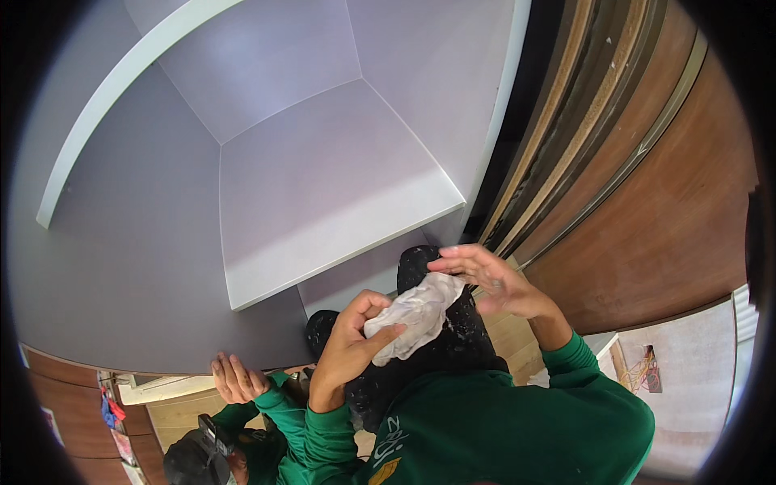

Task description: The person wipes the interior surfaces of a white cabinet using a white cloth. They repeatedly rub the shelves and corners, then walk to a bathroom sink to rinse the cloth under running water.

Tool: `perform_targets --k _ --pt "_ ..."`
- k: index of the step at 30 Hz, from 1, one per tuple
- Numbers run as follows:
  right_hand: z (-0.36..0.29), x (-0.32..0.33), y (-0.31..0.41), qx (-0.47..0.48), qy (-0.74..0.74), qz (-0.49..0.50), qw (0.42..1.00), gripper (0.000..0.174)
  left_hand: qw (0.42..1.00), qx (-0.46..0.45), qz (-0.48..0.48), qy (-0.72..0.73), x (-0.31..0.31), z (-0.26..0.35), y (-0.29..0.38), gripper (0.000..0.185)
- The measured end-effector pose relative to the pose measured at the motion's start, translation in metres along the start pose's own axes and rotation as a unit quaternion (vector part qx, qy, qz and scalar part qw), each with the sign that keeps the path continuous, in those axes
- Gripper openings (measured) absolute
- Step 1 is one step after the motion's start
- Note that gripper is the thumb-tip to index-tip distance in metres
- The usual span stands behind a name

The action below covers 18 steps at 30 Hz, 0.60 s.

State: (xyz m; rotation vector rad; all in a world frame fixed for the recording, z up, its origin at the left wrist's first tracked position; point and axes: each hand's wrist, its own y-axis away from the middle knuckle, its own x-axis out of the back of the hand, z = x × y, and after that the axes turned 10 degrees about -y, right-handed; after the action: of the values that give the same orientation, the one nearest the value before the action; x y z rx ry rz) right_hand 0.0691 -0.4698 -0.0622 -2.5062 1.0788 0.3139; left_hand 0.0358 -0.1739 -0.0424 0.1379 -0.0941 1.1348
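Note:
A crumpled white cloth (418,315) is pinched between the thumb and fingers of my left hand (354,339), in front of my body and above my knees. My right hand (494,282) is raised at the cloth's far right end, its fingers spread; whether a fingertip brushes the cloth I cannot tell. Just beyond both hands is a pale grey cabinet (412,48) with a white-edged lower shelf (327,200). The cloth hides part of my dark, paint-spotted trousers (470,339).
A co-worker in a cap (191,458) is at the lower left, one hand (236,379) at the cabinet side panel's edge (151,371). Brown wooden panels (667,230) stand on the right. Loose wires (642,373) come from a wall opening. A curved-looking white shelf edge (97,103) crosses the upper left.

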Motion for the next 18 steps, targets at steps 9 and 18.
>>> perform_targets --k 9,18 --pt "0.022 -0.002 -0.008 -0.008 0.183 0.018 0.983 0.048 0.986 -0.044 0.108 -0.116 -0.007 0.009 -0.017 0.042" --pt "0.037 -0.008 -0.018 -0.057 -0.205 0.155 0.965 0.059 0.958 -0.058 0.225 -0.168 -0.063 -0.016 0.001 0.077"
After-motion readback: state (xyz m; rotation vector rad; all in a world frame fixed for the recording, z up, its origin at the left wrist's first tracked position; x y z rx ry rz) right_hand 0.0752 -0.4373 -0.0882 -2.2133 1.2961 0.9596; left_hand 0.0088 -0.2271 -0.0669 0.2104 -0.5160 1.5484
